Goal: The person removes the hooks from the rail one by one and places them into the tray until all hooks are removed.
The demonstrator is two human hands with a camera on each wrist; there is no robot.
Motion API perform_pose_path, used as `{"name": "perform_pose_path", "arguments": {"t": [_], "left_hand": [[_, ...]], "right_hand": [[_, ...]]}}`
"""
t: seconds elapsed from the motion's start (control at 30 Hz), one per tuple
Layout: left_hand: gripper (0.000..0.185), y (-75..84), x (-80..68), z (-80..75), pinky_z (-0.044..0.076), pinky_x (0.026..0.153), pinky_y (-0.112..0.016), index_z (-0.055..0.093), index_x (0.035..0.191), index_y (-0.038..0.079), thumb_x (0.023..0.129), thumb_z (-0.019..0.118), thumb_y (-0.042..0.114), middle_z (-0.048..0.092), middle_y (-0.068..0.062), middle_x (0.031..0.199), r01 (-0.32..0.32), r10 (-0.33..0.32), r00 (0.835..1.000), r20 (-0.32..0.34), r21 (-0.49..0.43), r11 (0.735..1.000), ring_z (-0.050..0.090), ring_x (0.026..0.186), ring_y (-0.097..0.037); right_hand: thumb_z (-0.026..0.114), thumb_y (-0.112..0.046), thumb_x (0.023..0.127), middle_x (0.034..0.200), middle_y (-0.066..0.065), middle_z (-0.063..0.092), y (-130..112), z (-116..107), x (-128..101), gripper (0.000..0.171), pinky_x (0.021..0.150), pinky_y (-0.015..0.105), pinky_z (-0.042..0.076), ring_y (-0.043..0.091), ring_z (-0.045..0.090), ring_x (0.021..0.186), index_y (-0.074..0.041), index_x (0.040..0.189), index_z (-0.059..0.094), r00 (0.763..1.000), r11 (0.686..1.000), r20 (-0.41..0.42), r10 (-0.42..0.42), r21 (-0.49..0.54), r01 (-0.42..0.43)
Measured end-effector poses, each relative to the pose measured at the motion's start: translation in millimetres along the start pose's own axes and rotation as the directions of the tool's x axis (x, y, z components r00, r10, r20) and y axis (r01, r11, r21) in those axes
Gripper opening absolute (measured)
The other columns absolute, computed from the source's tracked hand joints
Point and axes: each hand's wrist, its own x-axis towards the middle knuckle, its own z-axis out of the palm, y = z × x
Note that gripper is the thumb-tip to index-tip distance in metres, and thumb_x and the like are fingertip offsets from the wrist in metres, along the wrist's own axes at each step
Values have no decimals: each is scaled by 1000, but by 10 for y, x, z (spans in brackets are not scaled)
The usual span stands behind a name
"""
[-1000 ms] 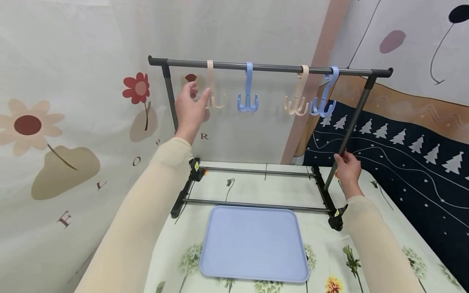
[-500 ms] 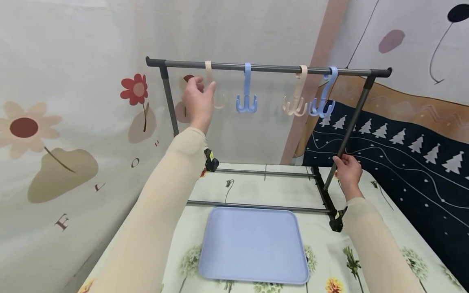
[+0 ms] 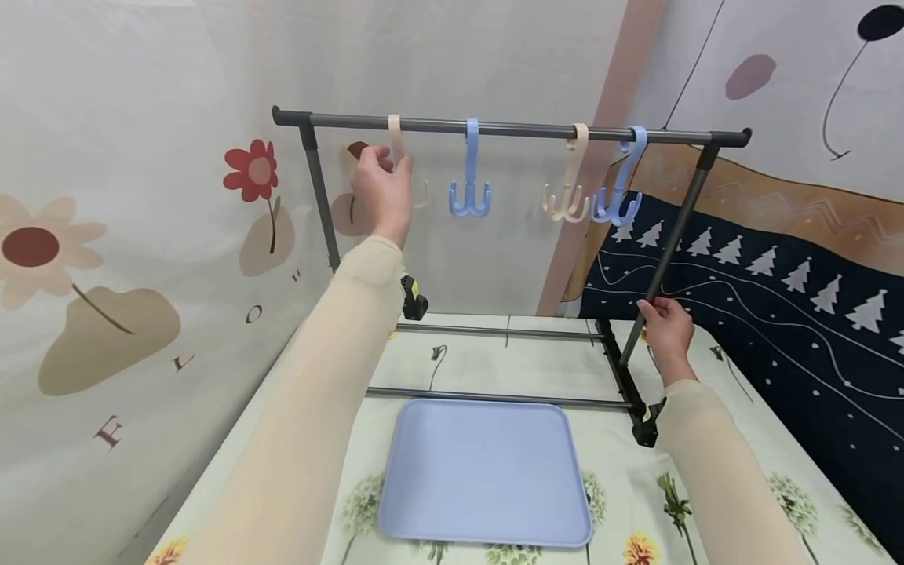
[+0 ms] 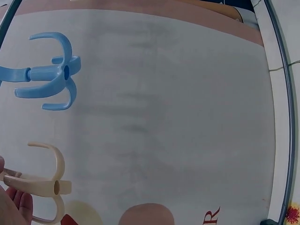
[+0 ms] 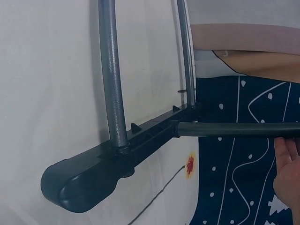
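Observation:
My left hand (image 3: 384, 192) is at the leftmost beige four-pronged hook (image 3: 396, 132), which hangs from the dark top bar (image 3: 523, 128) of a clothes rack. In the left wrist view, thumb and fingers pinch that hook's stem from both sides; its prongs stick out beyond the hand. My right hand (image 3: 669, 329) grips the rack's right post (image 3: 678, 235) low down, seen also in the right wrist view as a post (image 5: 234, 129). Along the bar hang a blue hook (image 3: 470, 173), a second beige hook (image 3: 568, 173) and another blue hook (image 3: 621, 176).
A light blue tray (image 3: 487, 471) lies on the flowered tablecloth (image 3: 614, 502) in front of the rack's lower rod (image 3: 501, 397). The black right foot (image 3: 625, 377) of the rack stands on the table. A printed curtain (image 3: 141, 157) hangs close behind and at the left.
My left hand has moved slightly right and up to the beige hook's stem and pinches it. My right hand keeps its grip on the post. The head view has shifted a little.

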Motion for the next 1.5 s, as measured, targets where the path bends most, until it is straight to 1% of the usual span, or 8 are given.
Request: {"name": "perform_pose_path", "arguments": {"t": [0.2,0.37,0.73,0.93,1.03,1.13,1.3,1.5], "left_hand": [[30,-38,11,27,47,75,-25,61,122,7,97,66,22,62,-7,106,-13,13,999,-30,11,1000,55,89,-12],[27,-40,10,28,49,77,-25,62,120,7,98,64,23,64,-7,109,-27,28,999,-35,22,999,57,93,-13],[22,135,112,-55,48,78,-22,66,115,6,98,61,20,69,-8,107,-82,86,995,-58,73,994,58,90,-12],[23,206,160,-71,51,85,-22,68,118,8,98,60,18,69,-7,116,-62,65,997,-32,93,994,64,100,-13],[23,228,175,-68,50,87,-22,69,115,8,97,60,18,70,-7,115,-64,70,996,-50,120,991,64,101,-14],[21,248,179,-71,48,87,-21,70,111,7,96,61,18,72,-6,110,-87,101,991,-88,146,985,64,98,-14],[20,274,164,-93,49,83,-20,71,110,7,95,64,20,73,-6,106,-148,162,980,-112,125,981,65,94,-13],[21,305,102,-164,48,80,-20,71,111,8,95,66,21,72,-5,104,-193,195,979,-59,48,980,62,90,-10]], "right_hand": [[58,-40,99,125,13,64,-18,3,-33,46,72,22,44,11,57,92,-4,129,59,1000,1000,-3,0,2,0],[58,-39,100,125,13,64,-38,9,-38,45,71,21,45,9,57,88,-4,128,60,1000,1000,-4,-11,-9,11],[57,-38,100,124,15,65,-64,13,-15,45,70,21,45,10,57,86,-3,128,60,999,998,7,-53,-29,53],[58,-36,100,121,15,66,-43,22,-18,41,69,22,44,7,55,81,-3,124,61,998,998,-2,-60,-36,60],[58,-36,100,121,15,66,-28,37,-20,41,69,21,45,9,56,84,-3,124,60,998,998,7,-58,-30,58],[58,-35,100,123,16,66,-14,42,-18,42,70,21,45,10,57,87,-2,126,59,998,998,12,-59,-26,59],[58,-35,101,121,16,66,2,14,-5,42,68,20,45,9,56,82,-1,125,59,997,996,14,-74,-44,75],[58,-37,101,118,15,65,21,-36,14,42,66,20,46,7,54,77,-2,124,59,997,996,22,-79,-42,79]]}}
